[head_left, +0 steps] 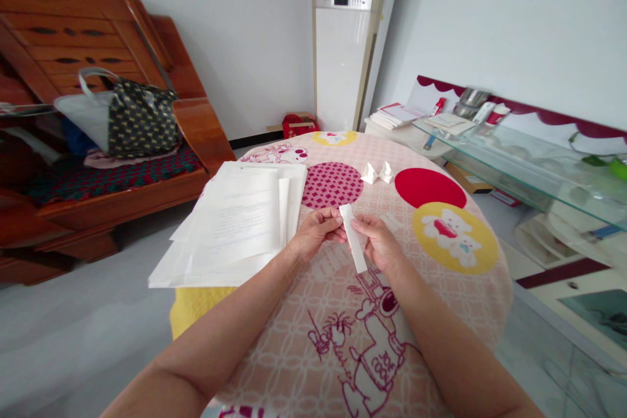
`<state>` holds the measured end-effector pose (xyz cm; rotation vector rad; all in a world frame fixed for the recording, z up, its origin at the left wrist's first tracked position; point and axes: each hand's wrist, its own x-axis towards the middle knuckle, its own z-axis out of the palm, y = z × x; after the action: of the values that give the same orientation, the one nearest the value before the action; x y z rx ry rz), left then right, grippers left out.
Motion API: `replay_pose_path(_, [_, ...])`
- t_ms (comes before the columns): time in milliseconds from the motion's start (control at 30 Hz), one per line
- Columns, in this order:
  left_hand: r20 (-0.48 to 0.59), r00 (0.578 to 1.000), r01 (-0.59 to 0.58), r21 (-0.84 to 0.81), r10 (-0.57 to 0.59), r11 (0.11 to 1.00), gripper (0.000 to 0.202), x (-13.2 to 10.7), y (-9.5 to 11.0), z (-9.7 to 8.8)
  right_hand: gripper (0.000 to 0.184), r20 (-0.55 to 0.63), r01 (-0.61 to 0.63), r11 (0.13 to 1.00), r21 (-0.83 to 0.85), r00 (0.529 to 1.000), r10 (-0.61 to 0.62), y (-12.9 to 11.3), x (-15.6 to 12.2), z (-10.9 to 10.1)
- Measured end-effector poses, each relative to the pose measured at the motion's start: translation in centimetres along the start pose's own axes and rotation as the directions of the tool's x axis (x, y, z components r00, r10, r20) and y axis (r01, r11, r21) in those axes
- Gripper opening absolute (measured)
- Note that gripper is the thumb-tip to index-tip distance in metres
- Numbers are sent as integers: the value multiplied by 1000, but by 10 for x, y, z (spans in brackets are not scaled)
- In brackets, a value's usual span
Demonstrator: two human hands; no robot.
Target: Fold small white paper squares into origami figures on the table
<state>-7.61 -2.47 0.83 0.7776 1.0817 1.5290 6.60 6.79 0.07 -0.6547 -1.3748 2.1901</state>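
Note:
Above the middle of the cloth-covered table, a narrow white folded paper strip [355,245] is held between both hands. My left hand [318,232] pinches it near its far end from the left side. From the right, my right hand [378,240] grips its edge with the thumb on top. The strip slants, its near end hanging free toward me. Beyond the hands stand two small folded white paper pieces [377,174], side by side. To the left lies a stack of white paper sheets [240,215], the top one with faint printed lines.
A patterned pink tablecloth [304,339] covers the round table. On the right, a glass-topped stand [519,170] carries papers, cups and other items. A wooden bench [112,202] with a dotted bag [142,119] is at the left. A tall white cabinet-like unit [341,65] stands behind.

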Motion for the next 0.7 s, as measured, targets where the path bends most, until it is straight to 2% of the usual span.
replay_pose_path(100, [-25, 999, -20, 35, 21, 999, 38, 0, 1, 1, 31, -35, 69, 996, -62, 997, -71, 0, -1, 1])
replay_pose_path(167, [-89, 991, -91, 84, 98, 992, 37, 1, 2, 2, 28, -64, 152, 975, -161, 984, -164, 0, -1, 1])
replay_pose_path(267, [-186, 946, -225, 206, 264, 952, 35, 1, 2, 3, 25, -60, 263, 913, -313, 954, -295, 0, -2, 0])
replay_pose_path(367, [-206, 920, -262, 310, 333, 914, 32, 0, 3, 5, 25, -23, 323, 842, -432, 930, -368, 1, -3, -1])
replay_pose_path(467, [-190, 928, -250, 324, 321, 912, 25, -2, 5, 7, 26, -4, 351, 773, -528, 909, -416, 0, -5, -1])
replay_pose_path(567, [-168, 950, -216, 249, 262, 944, 21, -3, 7, 7, 27, -5, 366, 719, -590, 889, -457, -4, -7, -1])
replay_pose_path(700, [-156, 971, -157, 148, 180, 976, 24, -3, 7, 6, 28, 1, 388, 653, -651, 861, -509, -8, -9, 1])
